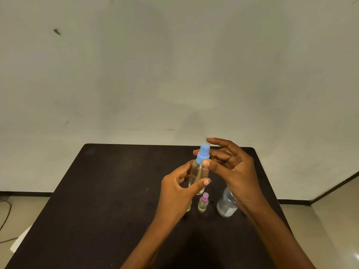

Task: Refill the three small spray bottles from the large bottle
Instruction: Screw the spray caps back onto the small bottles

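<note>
Blue cap [203,153] pinched by right hand [233,171] | left hand [178,191] wraps clear bottle [200,171], raised left of large bottle [226,204] | risk: twisting loosens grip, clear bottle drops, topples large bottle.

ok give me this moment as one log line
left hand: grips blue-capped spray bottle above table | right hand: pinches its blue cap, cap on | purple-capped bottle, large bottle: upright on table

I can read no text, number or brand anywhere in frame. On the large bottle [225,202], lower right of centre, there's a pale label [231,210] (print too blurred to make out). On the blue-capped spray bottle [200,171] at centre, nothing legible either.
</note>
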Demonstrator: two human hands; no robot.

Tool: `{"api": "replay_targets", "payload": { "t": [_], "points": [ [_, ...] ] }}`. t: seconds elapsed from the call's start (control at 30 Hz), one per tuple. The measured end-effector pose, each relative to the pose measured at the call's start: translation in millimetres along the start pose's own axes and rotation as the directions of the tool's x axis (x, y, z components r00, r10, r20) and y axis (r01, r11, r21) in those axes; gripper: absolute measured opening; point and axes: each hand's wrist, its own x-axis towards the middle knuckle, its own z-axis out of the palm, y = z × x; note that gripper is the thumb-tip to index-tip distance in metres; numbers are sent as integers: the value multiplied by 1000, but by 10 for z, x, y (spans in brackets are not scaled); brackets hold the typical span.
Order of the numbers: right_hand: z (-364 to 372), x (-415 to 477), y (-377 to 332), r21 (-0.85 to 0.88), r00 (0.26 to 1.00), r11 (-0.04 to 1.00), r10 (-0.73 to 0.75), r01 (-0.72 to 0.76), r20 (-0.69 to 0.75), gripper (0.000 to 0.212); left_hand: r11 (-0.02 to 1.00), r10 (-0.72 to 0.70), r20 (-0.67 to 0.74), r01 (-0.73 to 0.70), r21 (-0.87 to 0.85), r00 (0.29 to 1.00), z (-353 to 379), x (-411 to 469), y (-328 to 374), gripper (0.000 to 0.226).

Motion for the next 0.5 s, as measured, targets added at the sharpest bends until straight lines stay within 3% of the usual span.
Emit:
{"api": "replay_targets", "payload": {
  "t": [0.37,0.5],
  "points": [
    [135,-88,31,-28,994,998,-61,59,-92,37,997,72,-109,-72,5,991,34,-29,-49,51],
    [189,-111,40,-69,984,993,-100,91,-145,43,997,75,-68,-77,-28,995,20,-24,-31,48]
  ]
}}
